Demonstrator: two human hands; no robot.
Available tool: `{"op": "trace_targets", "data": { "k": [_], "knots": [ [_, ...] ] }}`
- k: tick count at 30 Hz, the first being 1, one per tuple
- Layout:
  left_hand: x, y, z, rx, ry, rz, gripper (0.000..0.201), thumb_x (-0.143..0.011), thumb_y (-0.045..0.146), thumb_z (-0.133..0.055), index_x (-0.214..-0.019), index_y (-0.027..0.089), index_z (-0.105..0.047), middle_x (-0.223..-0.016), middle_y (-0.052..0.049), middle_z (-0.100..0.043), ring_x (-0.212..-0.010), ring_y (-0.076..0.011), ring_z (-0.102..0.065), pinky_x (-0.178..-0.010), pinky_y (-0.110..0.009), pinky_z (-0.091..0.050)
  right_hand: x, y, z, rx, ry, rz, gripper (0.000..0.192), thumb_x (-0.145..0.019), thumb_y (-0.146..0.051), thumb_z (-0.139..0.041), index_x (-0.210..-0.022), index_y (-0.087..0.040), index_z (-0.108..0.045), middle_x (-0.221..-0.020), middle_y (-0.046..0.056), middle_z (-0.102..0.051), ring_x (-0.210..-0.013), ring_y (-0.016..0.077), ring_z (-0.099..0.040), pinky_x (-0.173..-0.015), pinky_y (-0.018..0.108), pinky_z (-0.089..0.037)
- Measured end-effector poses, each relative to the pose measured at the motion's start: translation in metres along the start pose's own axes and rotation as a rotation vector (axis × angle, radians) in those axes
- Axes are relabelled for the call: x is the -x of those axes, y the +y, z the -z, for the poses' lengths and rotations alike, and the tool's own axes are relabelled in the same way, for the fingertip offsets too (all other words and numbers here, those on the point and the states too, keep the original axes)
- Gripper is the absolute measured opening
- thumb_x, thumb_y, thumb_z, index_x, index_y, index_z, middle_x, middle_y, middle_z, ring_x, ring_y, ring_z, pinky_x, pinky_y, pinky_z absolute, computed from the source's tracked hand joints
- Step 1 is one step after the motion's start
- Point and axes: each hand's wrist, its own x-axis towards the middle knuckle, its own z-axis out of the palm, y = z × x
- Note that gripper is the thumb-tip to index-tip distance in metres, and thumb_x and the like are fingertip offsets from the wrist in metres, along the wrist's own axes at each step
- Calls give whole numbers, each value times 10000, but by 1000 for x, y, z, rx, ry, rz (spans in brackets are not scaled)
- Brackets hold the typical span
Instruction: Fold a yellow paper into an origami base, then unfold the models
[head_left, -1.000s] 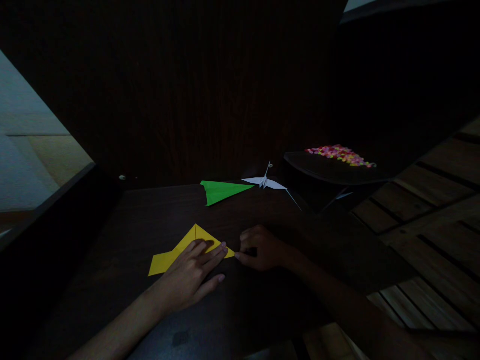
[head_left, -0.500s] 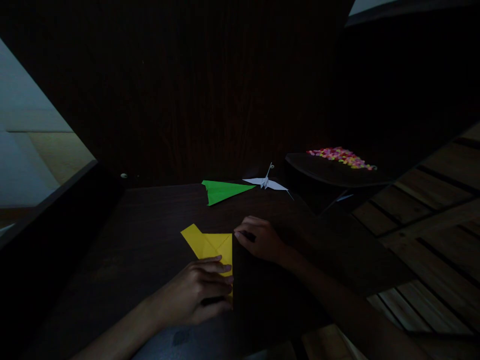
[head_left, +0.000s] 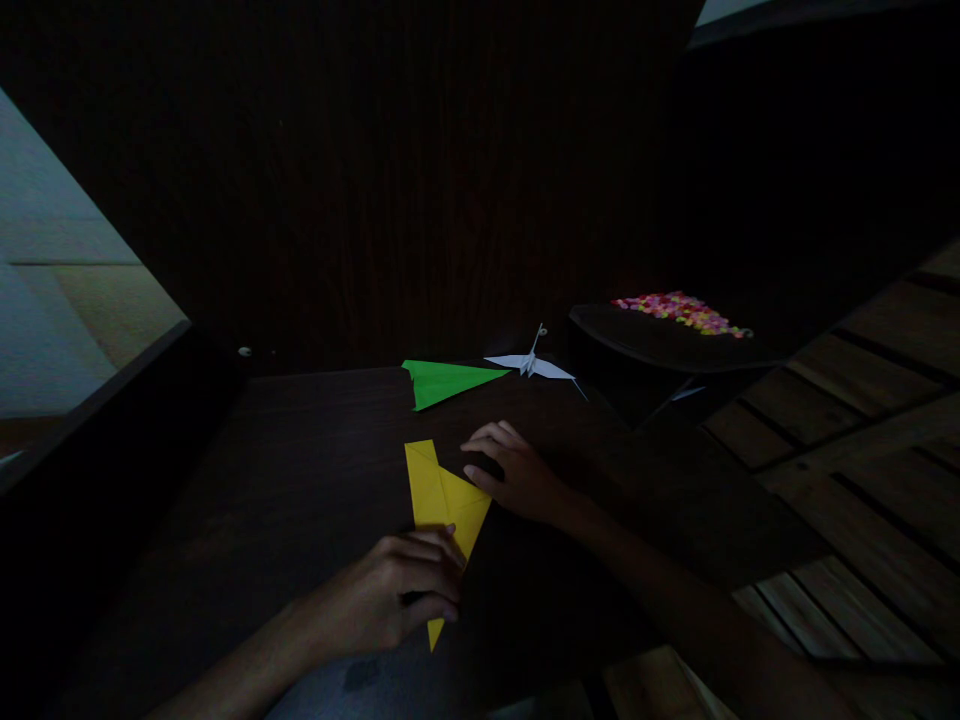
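Observation:
A folded yellow paper (head_left: 461, 512) lies on the dark tabletop, creased, with a narrow strip pointing away from me and a sharp tip towards me. Across its lower part rests my left hand (head_left: 409, 585), its bent fingers closed over the sheet and holding it against the table; they hide part of the paper. My right hand (head_left: 517, 475) is at the paper's right corner, thumb and fingers apart, and I cannot tell whether it touches the edge. Beyond the hands are a green paper plane (head_left: 454, 383) and a white origami crane (head_left: 529, 365).
Small colourful pieces (head_left: 682, 312) are heaped on a dark rounded shelf (head_left: 660, 350) at the right. A dark upright panel (head_left: 420, 180) rises behind the table, and a raised side board (head_left: 90, 400) borders the left. Wooden slats (head_left: 862, 500) show at the lower right.
The yellow paper has turned clockwise, so its strip now points away from me and its tip shows below my left hand. My right hand has shifted slightly and its fingers have spread.

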Motion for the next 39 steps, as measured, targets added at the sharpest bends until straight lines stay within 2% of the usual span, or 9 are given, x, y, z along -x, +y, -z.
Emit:
{"op": "trace_targets", "data": {
  "k": [5, 14, 20, 22, 25, 29, 32, 36, 39],
  "knots": [
    [-1, 0, 3, -12, -9, -3, 168, -943, 168, -526, -925, 184, -693, -877, -50, -720, -896, -168, -670, -1031, -418, -458, -1, 1, 2, -12, 4, -33, 258, -889, -251, -586, -1138, -187, -606, -1125, 92, -615, -1065, 233, -533, -954, 432, -423],
    [1, -1, 3, 2, -52, 4, 95, -896, 164, -615, -912, 202, -701, -885, -19, -728, -880, -142, -680, -1084, -393, -411, 0, 1, -3, -96, -24, -38, 394, -878, -283, -618, -1252, -182, -547, -1277, 108, -588, -1202, 239, -485, -1031, 444, -387],
    [1, 0, 3, -27, -23, -6, 93, -885, 194, -637, -968, 192, -680, -955, -57, -672, -979, -178, -615, -891, -331, -527, 1, -2, -10, -91, -93, -5, 462, -874, -300, -633, -1309, -188, -526, -1326, 116, -571, -1240, 252, -450, -1045, 471, -364],
    [3, -2, 3, -77, 19, -3, 173, -866, 236, -669, -1035, 198, -666, -1029, -73, -643, -1036, -196, -581, -891, -336, -521, 2, -1, -12, -46, -117, 18, 411, -875, -313, -637, -1267, -201, -579, -1365, 109, -548, -1254, 265, -430, -1041, 493, -358],
    [6, -6, 5, -222, 63, 10, 410, -826, 365, -708, -1200, 227, -608, -1177, -98, -604, -1154, -252, -516, -963, -416, -480, 3, 3, -14, 14, -130, 50, 328, -884, -323, -634, -1198, -232, -653, -1397, 100, -520, -1263, 279, -405, -1022, 514, -365],
    [8, -12, 11, -433, 108, 102, 852, -733, 582, -715, -1452, 281, -371, -1452, -127, -443, -1321, -355, -378, -1045, -564, -384, 4, 3, -14, 59, -131, 68, 279, -898, -289, -613, -1167, -278, -686, -1391, 88, -517, -1257, 283, -399, -1009, 524, -373],
    [8, -18, 14, -535, 77, 191, 1085, -668, 724, -663, -1527, 270, -180, -1560, -137, -293, -1402, -407, -260, -1086, -623, -296, 4, 0, -12, 53, -138, 43, 266, -908, -286, -592, -1153, -296, -695, -1376, 84, -525, -1253, 288, -403, -1003, 538, -377],
    [9, -26, 15, -606, -16, 216, 1137, -673, 792, -579, -1539, 226, -107, -1583, -146, -214, -1437, -401, -180, -1132, -642, -170, 3, -3, -10, 20, -117, 27, 262, -884, -254, -613, -1127, -259, -709, -1359, 93, -540, -1244, 284, -415, -1018, 517, -377],
    [9, -29, 16, -616, -53, 235, 1126, -676, 809, -552, -1535, 209, -137, -1585, -151, -186, -1442, -392, -161, -1138, -640, -142, 3, -1, -11, -2, -79, 15, 370, -867, -253, -628, -1233, -206, -634, -1359, 116, -543, -1243, 276, -420, -1034, 501, -370]
  ]
}}
